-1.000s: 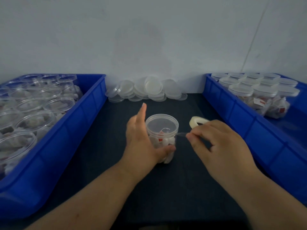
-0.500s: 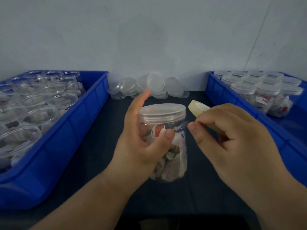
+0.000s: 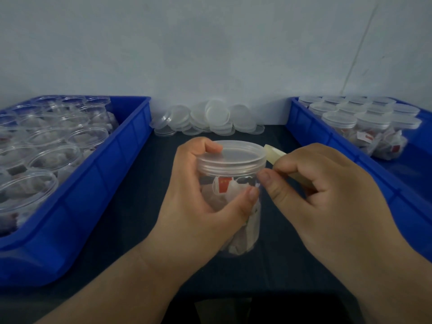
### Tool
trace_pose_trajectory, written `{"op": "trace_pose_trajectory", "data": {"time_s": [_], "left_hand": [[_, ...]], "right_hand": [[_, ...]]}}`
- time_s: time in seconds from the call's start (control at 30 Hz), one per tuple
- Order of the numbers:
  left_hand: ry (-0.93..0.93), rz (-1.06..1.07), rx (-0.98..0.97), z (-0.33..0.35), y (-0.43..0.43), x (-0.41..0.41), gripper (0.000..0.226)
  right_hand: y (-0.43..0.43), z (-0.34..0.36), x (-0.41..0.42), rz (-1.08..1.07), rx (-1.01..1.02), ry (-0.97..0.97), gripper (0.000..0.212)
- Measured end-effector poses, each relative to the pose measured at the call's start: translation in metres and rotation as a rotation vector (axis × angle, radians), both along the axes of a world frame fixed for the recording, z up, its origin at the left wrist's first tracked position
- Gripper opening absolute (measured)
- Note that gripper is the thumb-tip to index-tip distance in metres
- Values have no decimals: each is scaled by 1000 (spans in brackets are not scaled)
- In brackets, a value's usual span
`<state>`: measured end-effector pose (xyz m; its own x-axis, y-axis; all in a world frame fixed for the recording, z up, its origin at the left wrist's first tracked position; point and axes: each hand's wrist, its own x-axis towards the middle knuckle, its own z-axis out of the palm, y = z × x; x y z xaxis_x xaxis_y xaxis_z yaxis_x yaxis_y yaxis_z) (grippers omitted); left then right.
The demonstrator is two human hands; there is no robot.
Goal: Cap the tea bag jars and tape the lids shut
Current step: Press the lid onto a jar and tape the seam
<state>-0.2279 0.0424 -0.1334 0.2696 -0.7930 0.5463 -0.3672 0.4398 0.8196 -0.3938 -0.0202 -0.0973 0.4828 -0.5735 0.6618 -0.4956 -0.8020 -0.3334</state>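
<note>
A clear jar [image 3: 243,220] of tea bags is held up in front of me, its translucent lid [image 3: 233,157] on top. My left hand [image 3: 198,204] grips the jar from the left, forefinger curled over the lid's rim and thumb across the front wall. My right hand [image 3: 327,195] holds a pale roll of tape [image 3: 274,152], its thumb tip against the jar's right side just under the lid. Any tape strip between roll and jar is too thin to make out.
A blue bin [image 3: 112,174] at the left holds several open jars of tea bags. A blue bin [image 3: 364,160] at the right holds several capped jars. Loose lids [image 3: 210,118] lie piled against the back wall on the dark tabletop [image 3: 145,206].
The jar has been lifted off the table and brought nearer to me. My left forefinger has curled onto the lid, and my right hand with the tape roll has closed in on the jar's right side.
</note>
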Motion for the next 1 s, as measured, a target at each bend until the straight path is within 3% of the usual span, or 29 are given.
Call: {"op": "trace_pose_trajectory", "data": {"time_s": [0.5, 1.0], "left_hand": [[54, 83, 95, 0, 1, 0, 62], [73, 70, 77, 2, 5, -3, 56]], "right_hand": [[3, -3, -6, -22, -248, 5, 33], [2, -4, -8, 16, -264, -3, 33]]}}
